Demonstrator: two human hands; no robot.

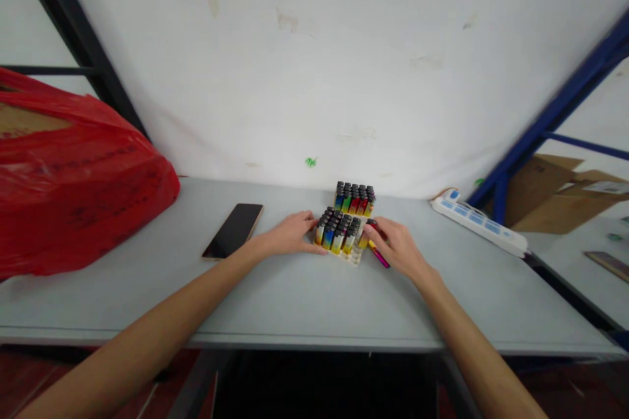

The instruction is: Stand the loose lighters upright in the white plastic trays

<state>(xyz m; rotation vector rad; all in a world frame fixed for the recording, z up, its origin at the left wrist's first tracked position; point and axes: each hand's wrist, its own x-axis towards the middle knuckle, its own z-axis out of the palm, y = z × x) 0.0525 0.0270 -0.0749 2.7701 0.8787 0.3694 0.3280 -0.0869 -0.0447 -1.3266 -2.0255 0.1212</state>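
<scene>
Several coloured lighters with black tops (337, 230) stand upright in a pale tray (354, 258) in the middle of the table. Behind it, against the wall, is a second group of lighters (354, 199). My left hand (293, 234) rests at the left edge of the front tray, thumb and fingers apart around its corner. At the tray's right side, my right hand (397, 245) has its fingers closed on a lighter (364, 239). A pink and yellow lighter (379, 255) lies tilted under its fingers.
A black phone (234, 230) lies left of my left hand on the grey table (295, 301). A red plastic bag (83, 177) fills the far left. On the right are a white power strip (479, 223), a blue frame post (555, 105) and a cardboard box (550, 193).
</scene>
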